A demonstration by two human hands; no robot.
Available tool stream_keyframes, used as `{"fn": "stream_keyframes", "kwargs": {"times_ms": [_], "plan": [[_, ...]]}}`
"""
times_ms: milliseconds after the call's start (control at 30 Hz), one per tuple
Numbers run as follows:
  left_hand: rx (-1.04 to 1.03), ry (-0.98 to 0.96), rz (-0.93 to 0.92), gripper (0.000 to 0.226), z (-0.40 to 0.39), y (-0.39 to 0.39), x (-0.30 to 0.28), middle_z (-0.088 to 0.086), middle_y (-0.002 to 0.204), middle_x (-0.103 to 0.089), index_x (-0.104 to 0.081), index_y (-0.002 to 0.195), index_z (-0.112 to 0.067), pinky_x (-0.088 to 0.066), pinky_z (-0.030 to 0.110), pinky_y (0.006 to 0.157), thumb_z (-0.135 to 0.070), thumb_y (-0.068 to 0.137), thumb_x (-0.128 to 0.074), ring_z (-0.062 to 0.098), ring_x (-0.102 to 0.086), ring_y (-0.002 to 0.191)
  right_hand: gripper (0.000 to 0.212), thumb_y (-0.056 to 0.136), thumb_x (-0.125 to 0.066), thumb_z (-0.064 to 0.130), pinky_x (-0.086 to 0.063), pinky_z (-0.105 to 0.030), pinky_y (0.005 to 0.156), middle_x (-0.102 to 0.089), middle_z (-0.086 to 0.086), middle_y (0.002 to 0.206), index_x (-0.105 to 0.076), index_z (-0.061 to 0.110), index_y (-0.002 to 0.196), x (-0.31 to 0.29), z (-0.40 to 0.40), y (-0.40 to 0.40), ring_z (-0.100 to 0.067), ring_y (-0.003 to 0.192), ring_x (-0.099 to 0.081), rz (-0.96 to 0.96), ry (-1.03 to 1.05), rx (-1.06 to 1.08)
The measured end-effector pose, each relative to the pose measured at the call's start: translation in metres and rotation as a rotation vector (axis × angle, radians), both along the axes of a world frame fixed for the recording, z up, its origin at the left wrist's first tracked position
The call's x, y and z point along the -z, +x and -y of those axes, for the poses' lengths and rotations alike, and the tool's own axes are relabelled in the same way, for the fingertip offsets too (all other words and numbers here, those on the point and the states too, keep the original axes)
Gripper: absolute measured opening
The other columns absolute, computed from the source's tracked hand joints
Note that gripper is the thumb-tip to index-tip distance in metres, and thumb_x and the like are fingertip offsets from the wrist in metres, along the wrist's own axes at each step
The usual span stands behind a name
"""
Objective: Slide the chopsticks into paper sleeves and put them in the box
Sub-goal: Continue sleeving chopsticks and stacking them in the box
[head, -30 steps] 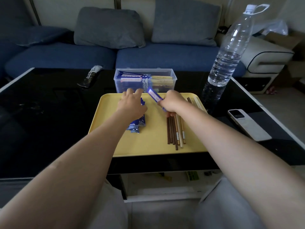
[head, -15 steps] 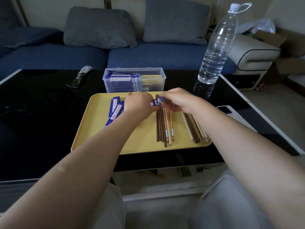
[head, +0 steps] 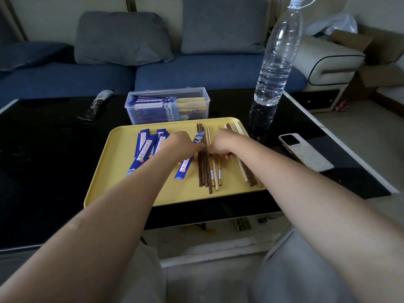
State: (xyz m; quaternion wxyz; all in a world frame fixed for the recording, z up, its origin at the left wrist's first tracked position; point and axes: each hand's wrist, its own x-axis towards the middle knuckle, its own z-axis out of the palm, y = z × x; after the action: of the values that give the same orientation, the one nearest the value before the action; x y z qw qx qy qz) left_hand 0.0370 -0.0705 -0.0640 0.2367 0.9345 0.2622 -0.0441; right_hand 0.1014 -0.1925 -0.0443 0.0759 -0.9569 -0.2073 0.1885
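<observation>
Black glass counter (head: 54,149) carrying a yellow tray (head: 122,171). Left hand (head: 181,145) grips a blue paper sleeve (head: 185,165), kept beside the chopsticks (head: 205,167) for loading; right hand (head: 225,143) curls onto that bundle. Clear box (head: 167,108) waits just behind the tray.

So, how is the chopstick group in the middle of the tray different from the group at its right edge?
The middle group lies straight, between both hands; the right group lies slanted, partly under the right forearm. The middle group is mostly dark sticks; the right group mixes dark and pale. Both rest bare on the yellow tray.
</observation>
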Motion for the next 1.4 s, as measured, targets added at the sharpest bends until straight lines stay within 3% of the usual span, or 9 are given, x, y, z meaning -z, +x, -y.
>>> {"fn": "stream_keyframes", "kwargs": {"times_ms": [167,333,433,533,633,867,1000,1167,1400], "plan": [[-0.03,-0.178,0.013,0.049,-0.002,0.002,0.002,0.009,0.085,-0.076,-0.063,0.097,-0.009,-0.061,0.038,0.08,-0.057,0.088,-0.063,0.023,-0.074,0.073,0.027,0.097,-0.058,0.028,-0.04,-0.025,0.048,-0.053,-0.006,0.069,-0.054,0.01,0.077,-0.003,0.002,0.001,-0.017,0.053,-0.048,0.002,-0.02,0.018],[-0.032,-0.196,-0.009,0.045,-0.001,-0.004,-0.005,0.01,0.087,-0.073,-0.062,0.099,-0.01,-0.061,0.031,0.073,-0.054,0.09,-0.062,0.022,-0.073,0.073,0.023,0.094,-0.063,0.034,-0.05,-0.03,0.07,-0.052,-0.005,0.076,-0.055,0.013,0.093,0.006,-0.003,0.0,-0.023,0.079,-0.059,0.066,0.029,0.026],[-0.012,-0.147,0.009,0.038,0.0,-0.01,-0.01,0.008,0.089,-0.067,-0.056,0.099,-0.012,-0.053,0.025,0.059,-0.049,0.092,-0.063,0.018,-0.068,0.071,0.033,0.092,-0.066,0.041,-0.046,-0.026,0.056,-0.062,-0.003,0.068,-0.061,0.01,0.081,0.004,-0.007,-0.003,-0.017,0.057,-0.059,0.042,0.074,0.074],[-0.032,-0.333,0.052,0.024,0.001,-0.014,-0.014,0.007,0.082,-0.073,-0.05,0.097,-0.013,-0.051,0.024,0.05,-0.031,0.094,-0.066,0.016,-0.07,0.059,0.031,0.094,-0.064,0.038,-0.042,-0.024,0.047,-0.065,-0.003,0.061,-0.059,0.01,0.08,-0.002,-0.003,0.001,-0.013,0.044,-0.056,-0.045,0.306,0.175],[-0.027,-0.393,0.067,0.019,0.0,-0.018,-0.017,0.005,0.076,-0.072,-0.049,0.097,-0.013,-0.05,0.022,0.046,-0.022,0.095,-0.066,0.013,-0.067,0.05,0.015,0.094,-0.062,0.023,-0.044,-0.023,0.048,-0.074,-0.007,0.078,-0.065,0.01,0.089,-0.008,0.004,0.007,-0.013,0.052,-0.061,-0.111,0.543,0.192],[-0.008,-0.34,0.074,0.018,-0.009,-0.019,-0.014,0.005,0.076,-0.072,-0.05,0.092,-0.011,-0.054,0.026,0.065,-0.017,0.092,-0.067,0.015,-0.069,0.057,0.016,0.1,-0.054,0.013,-0.044,-0.021,0.047,-0.074,-0.01,0.095,-0.068,0.014,0.107,-0.023,0.021,0.019,-0.012,0.058,-0.063,-0.381,1.129,0.305],[0.002,-0.299,0.052,0.017,-0.011,-0.021,-0.017,0.004,0.072,-0.072,-0.052,0.092,-0.012,-0.049,0.023,0.058,-0.019,0.091,-0.067,0.013,-0.066,0.058,0.012,0.098,-0.059,0.01,-0.048,-0.021,0.055,-0.078,-0.006,0.097,-0.068,0.01,0.107,-0.03,0.025,0.026,-0.016,0.074,-0.072,-0.501,1.335,0.275],[0.027,-0.269,0.021,0.016,-0.008,-0.024,-0.021,0.001,0.067,-0.068,-0.053,0.093,-0.014,-0.042,0.021,0.054,-0.02,0.091,-0.067,0.01,-0.063,0.059,0.023,0.106,-0.048,0.02,-0.036,-0.023,0.044,-0.063,-0.01,0.066,-0.061,0.006,0.094,-0.028,0.02,0.032,-0.015,0.046,-0.052,-0.405,1.398,0.427],[0.083,-0.277,0.023,0.015,-0.002,-0.026,-0.024,-0.002,0.073,-0.062,-0.052,0.092,-0.016,-0.04,0.018,0.052,-0.018,0.091,-0.067,0.006,-0.059,0.061,0.026,0.107,-0.043,0.026,-0.038,-0.023,0.045,-0.06,-0.006,0.066,-0.06,0.01,0.095,-0.022,0.018,0.033,-0.013,0.048,-0.05,-0.246,1.289,0.53]]}}
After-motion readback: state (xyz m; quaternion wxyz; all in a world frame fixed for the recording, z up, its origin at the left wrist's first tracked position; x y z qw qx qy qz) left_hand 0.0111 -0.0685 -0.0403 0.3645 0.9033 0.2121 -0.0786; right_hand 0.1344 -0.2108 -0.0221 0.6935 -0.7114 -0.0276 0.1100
